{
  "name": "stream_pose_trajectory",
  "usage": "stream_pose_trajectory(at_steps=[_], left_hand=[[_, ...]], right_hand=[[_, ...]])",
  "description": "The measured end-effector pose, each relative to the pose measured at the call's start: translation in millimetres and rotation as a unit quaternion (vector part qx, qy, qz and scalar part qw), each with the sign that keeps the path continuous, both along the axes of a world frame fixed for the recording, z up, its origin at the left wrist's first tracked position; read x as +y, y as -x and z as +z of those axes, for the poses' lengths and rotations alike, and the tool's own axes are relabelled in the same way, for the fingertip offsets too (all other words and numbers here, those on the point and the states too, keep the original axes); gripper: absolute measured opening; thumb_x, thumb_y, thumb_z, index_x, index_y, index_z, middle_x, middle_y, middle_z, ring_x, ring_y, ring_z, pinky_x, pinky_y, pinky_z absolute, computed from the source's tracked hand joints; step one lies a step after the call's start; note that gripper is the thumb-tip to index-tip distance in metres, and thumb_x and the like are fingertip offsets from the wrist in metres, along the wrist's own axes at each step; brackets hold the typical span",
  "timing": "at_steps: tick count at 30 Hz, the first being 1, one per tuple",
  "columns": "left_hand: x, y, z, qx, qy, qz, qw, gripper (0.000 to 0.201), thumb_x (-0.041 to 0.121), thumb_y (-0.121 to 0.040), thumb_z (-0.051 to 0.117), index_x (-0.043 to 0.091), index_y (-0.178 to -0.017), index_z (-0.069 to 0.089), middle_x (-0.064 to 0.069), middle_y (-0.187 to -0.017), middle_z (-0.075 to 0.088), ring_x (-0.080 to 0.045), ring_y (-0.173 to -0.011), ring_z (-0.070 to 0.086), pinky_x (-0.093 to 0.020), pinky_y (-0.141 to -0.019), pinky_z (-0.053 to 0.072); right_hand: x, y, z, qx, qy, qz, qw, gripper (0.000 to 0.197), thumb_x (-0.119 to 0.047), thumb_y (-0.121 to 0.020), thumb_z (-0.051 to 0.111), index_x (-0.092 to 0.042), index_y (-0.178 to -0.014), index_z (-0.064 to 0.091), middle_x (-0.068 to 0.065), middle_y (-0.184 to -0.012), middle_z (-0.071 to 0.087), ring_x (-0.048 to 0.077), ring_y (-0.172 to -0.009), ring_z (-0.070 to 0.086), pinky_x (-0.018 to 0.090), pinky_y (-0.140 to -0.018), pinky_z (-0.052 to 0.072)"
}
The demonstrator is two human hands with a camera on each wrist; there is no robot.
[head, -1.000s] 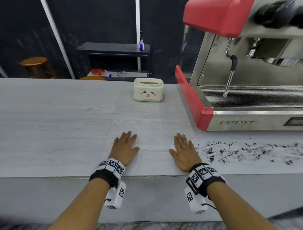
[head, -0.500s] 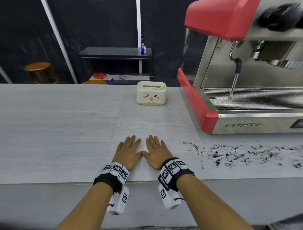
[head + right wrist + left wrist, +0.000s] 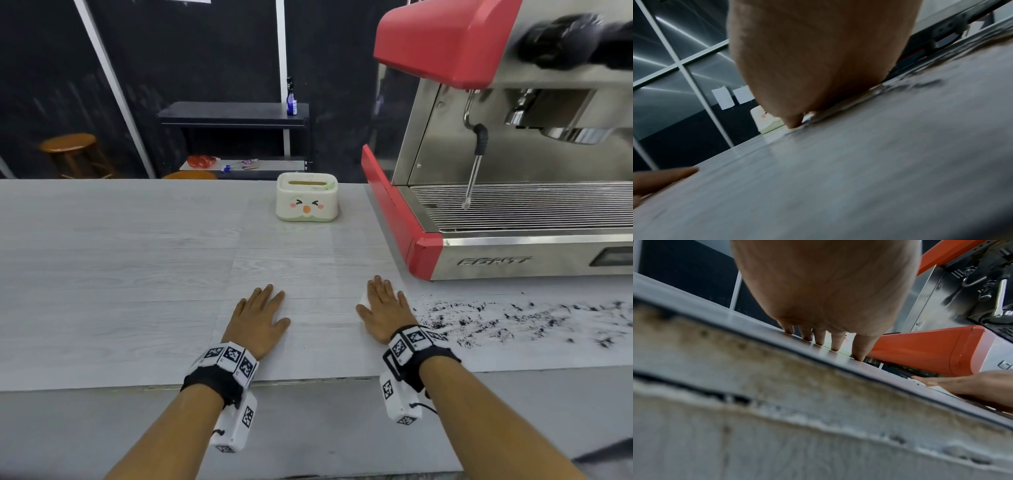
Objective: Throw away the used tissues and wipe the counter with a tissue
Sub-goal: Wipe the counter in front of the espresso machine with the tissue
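Note:
My right hand (image 3: pixel 383 308) lies flat on the grey counter (image 3: pixel 120 274), fingers straight, pressing a white tissue (image 3: pixel 363 298) whose edge shows left of the fingers. It sits just left of a band of black coffee grounds (image 3: pixel 513 318). My left hand (image 3: pixel 260 315) rests flat and open on the counter a hand's width to the left, holding nothing. In the left wrist view its fingers (image 3: pixel 835 340) press the counter top. In the right wrist view the right hand (image 3: pixel 813 65) covers the crumpled tissue (image 3: pixel 818 117).
A red and steel espresso machine (image 3: pixel 496 171) stands at the right, its steam wand (image 3: pixel 474 164) hanging over the drip tray. A white tissue box with a cartoon face (image 3: pixel 306 201) sits at the counter's back. Behind are a dark shelf (image 3: pixel 233 114) and a wooden stool (image 3: pixel 68 150).
The right hand slid the tissue left until it met the left hand, then back right to the edge of the grounds. The left hand stayed put.

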State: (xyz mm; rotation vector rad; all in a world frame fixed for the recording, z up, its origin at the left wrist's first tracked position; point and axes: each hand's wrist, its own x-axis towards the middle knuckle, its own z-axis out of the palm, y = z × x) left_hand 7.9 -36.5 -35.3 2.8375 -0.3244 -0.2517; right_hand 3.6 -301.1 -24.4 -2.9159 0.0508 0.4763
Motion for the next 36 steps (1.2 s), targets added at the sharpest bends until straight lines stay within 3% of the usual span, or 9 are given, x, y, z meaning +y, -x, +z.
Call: stream_pose_trajectory(at_steps=[10, 19, 21, 23, 26, 29, 32, 36], left_hand=[[-23.0, 5.4, 6.9, -0.006, 0.024, 0.038, 0.999, 0.063, 0.041, -0.096, 0.037, 0.023, -0.15, 0.011, -0.001, -0.16, 0.001, -0.019, -0.147, -0.003, -0.038, -0.12, -0.001], [-75.1, 31.4, 3.3, -0.041, 0.07, 0.048, 0.996, 0.059, 0.041, -0.097, 0.035, 0.026, -0.149, 0.014, 0.002, -0.16, 0.003, -0.017, -0.147, -0.003, -0.037, -0.119, -0.001], [-79.0, 36.8, -1.8, -0.042, 0.074, 0.055, 0.995, 0.057, 0.041, -0.097, 0.035, 0.026, -0.149, 0.015, 0.002, -0.16, 0.005, -0.017, -0.147, -0.002, -0.037, -0.119, -0.001], [-80.6, 41.9, -6.4, -0.039, 0.064, 0.059, 0.995, 0.057, 0.042, -0.098, 0.033, 0.027, -0.149, 0.015, 0.002, -0.16, 0.004, -0.017, -0.147, -0.002, -0.037, -0.119, -0.002], [-81.2, 45.8, -14.2, -0.059, 0.039, 0.056, 0.996, 0.067, 0.057, -0.089, 0.017, 0.028, -0.149, 0.015, 0.004, -0.16, 0.005, -0.016, -0.147, -0.001, -0.037, -0.119, -0.002], [-80.9, 47.3, -17.7, -0.081, 0.027, 0.053, 0.995, 0.077, 0.062, -0.08, 0.005, 0.03, -0.149, 0.015, 0.005, -0.159, 0.007, -0.015, -0.147, 0.001, -0.035, -0.119, -0.002], [-80.7, 48.4, -17.4, -0.083, 0.021, 0.053, 0.995, 0.071, 0.059, -0.085, 0.01, 0.03, -0.149, 0.014, 0.006, -0.159, 0.006, -0.014, -0.147, 0.0, -0.034, -0.119, -0.002], [-80.6, 49.6, -16.0, -0.081, 0.015, 0.051, 0.995, 0.067, 0.054, -0.087, 0.012, 0.029, -0.149, 0.013, 0.005, -0.16, 0.005, -0.014, -0.147, -0.001, -0.035, -0.12, -0.002]], right_hand=[[-68.9, 22.7, 2.8, -0.022, 0.0, -0.07, 0.997, 0.065, -0.04, -0.101, 0.02, -0.007, -0.152, -0.004, 0.01, -0.161, -0.01, 0.022, -0.149, -0.009, 0.042, -0.121, -0.002], [9.6, 50.5, 3.0, -0.085, -0.071, 0.129, 0.985, 0.065, -0.042, -0.102, 0.02, -0.009, -0.152, -0.004, 0.007, -0.161, -0.013, 0.02, -0.148, -0.012, 0.039, -0.12, -0.007], [21.1, 54.9, -7.6, -0.076, -0.066, 0.148, 0.984, 0.067, -0.047, -0.097, 0.009, -0.011, -0.153, -0.003, 0.007, -0.161, -0.012, 0.021, -0.148, -0.012, 0.04, -0.119, -0.009], [24.4, 57.8, -17.0, -0.09, -0.052, 0.158, 0.982, 0.081, -0.053, -0.082, -0.01, -0.014, -0.153, -0.003, 0.008, -0.161, -0.012, 0.022, -0.148, -0.012, 0.041, -0.118, -0.012], [21.9, 59.4, -22.9, -0.108, -0.046, 0.153, 0.981, 0.092, -0.055, -0.07, -0.018, -0.016, -0.153, -0.004, 0.007, -0.161, -0.013, 0.023, -0.148, -0.013, 0.042, -0.117, -0.013], [14.5, 59.3, -21.6, -0.113, -0.039, 0.14, 0.983, 0.092, -0.054, -0.07, -0.019, -0.015, -0.153, -0.003, 0.005, -0.161, -0.013, 0.021, -0.148, -0.013, 0.041, -0.118, -0.012], [-0.3, 58.7, -21.2, -0.11, -0.031, 0.127, 0.985, 0.091, -0.053, -0.073, -0.017, -0.013, -0.153, -0.002, 0.004, -0.161, -0.011, 0.02, -0.149, -0.012, 0.041, -0.118, -0.01], [-28.4, 60.3, -19.0, -0.095, -0.007, 0.092, 0.991, 0.064, -0.046, -0.099, 0.007, -0.012, -0.153, -0.004, 0.003, -0.161, -0.013, 0.019, -0.148, -0.013, 0.041, -0.12, -0.008]])
